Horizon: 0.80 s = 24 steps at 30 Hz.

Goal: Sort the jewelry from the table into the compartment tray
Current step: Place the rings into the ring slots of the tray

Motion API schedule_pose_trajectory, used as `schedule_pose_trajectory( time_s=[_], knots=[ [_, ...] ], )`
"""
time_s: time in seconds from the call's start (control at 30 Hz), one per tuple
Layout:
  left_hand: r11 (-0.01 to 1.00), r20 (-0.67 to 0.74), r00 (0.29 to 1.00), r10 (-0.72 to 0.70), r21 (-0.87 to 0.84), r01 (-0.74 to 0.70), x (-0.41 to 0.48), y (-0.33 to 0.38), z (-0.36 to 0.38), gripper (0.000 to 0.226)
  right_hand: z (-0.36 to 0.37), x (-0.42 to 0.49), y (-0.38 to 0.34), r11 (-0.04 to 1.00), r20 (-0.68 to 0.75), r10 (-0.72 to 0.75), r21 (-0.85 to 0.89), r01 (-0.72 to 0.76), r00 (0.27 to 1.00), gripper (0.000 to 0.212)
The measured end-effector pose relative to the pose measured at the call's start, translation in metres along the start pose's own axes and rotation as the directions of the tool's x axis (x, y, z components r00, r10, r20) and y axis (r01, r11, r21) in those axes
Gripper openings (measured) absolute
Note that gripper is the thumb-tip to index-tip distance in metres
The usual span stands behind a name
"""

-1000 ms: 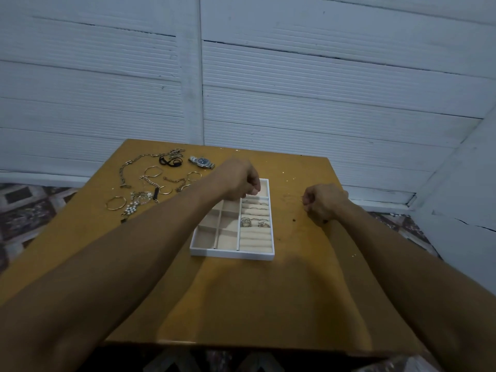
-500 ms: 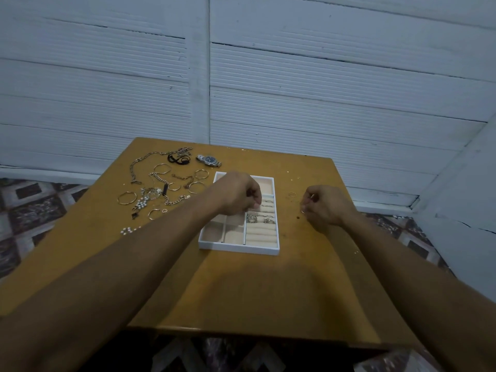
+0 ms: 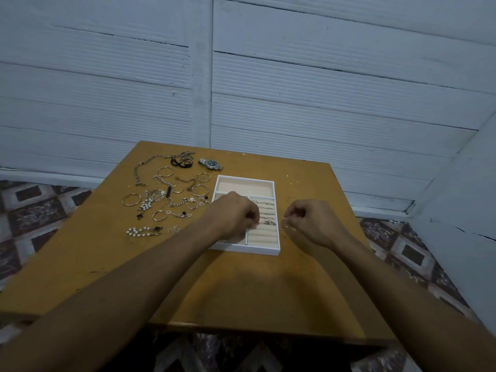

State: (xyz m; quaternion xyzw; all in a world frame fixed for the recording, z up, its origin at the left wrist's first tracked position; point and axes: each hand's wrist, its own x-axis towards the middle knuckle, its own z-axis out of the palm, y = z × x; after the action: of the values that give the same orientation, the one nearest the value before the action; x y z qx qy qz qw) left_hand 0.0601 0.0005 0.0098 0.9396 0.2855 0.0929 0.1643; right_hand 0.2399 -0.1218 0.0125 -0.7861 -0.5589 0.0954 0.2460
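Note:
A white compartment tray point(image 3: 276, 248) with beige lining sits mid-table. Its right column has ring rolls holding a few rings point(image 3: 269, 222). My left hand point(image 3: 232, 216) hovers over the tray's middle, fingers curled, fingertips pinched at the ring rolls on a small piece that is mostly hidden. Just right of the tray, my right hand point(image 3: 311, 221) pinches a thin small ring point(image 3: 286, 223) between thumb and forefinger. Loose jewelry lies left of the tray: bangles point(image 3: 131, 200), chains point(image 3: 161, 181), a pearl bracelet point(image 3: 139, 232) and a wristwatch point(image 3: 211, 164).
The yellow-brown table point(image 3: 241, 285) stands against a white panelled wall point(image 3: 322, 103). Patterned floor tiles point(image 3: 35, 208) show on both sides. The tray's far compartment point(image 3: 244, 187) holds nothing visible.
My left hand has slid along the ring rolls toward the tray's near end. My right hand has moved slightly closer to the tray, still pinching its ring.

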Motion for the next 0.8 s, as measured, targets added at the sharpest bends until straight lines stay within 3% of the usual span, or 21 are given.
schedule_pose_trajectory(
  time_s=[0.33, 0.8],
  knots=[
    [0.984, -0.045, 0.997, 0.063, 0.172, -0.055, -0.008, -0.001, 0.009, 0.023, 0.003, -0.006, 0.0, 1.0, 0.009, 0.018, -0.01, -0.018, 1.0, 0.008],
    [0.984, -0.052, 0.995, 0.085, 0.16, -0.075, -0.021, -0.001, 0.011, 0.037, 0.008, -0.008, -0.01, 1.0, 0.02, 0.017, -0.001, -0.017, 1.0, 0.012]
  ],
)
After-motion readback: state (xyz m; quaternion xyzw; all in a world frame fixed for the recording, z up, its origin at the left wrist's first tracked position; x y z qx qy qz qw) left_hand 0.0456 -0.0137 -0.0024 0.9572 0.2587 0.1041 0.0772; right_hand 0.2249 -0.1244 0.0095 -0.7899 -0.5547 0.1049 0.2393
